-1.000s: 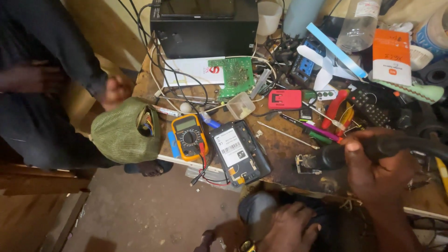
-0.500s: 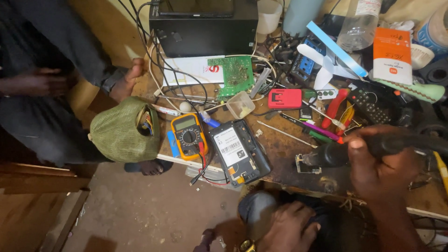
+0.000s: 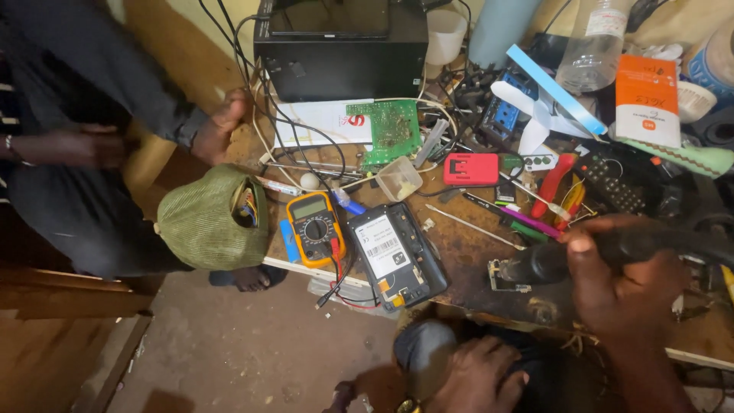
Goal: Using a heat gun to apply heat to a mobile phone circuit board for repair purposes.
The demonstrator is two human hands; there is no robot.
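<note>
My right hand (image 3: 619,287) is closed around a black tool handle (image 3: 547,262) with a thick cable running off to the right. The tool's tip points at a small bare circuit board (image 3: 501,277) on the worn wooden bench (image 3: 466,248). My left hand (image 3: 478,375) rests low at the bottom of the view on dark cloth at my lap, fingers loosely apart and holding nothing. An opened phone (image 3: 396,255) lies back side up just left of the small board.
A yellow multimeter (image 3: 315,227) with red and black leads sits next to a green cloth bag (image 3: 206,218). Behind are a green circuit board (image 3: 391,131), a red box (image 3: 471,169), a black case (image 3: 340,50), pliers, bottles and tangled wires. Another person's hand (image 3: 222,126) touches the bench's left edge.
The other person's hand has moved up along the bench's left edge toward the cables. My right hand has shifted slightly with the tool; my left hand stays put.
</note>
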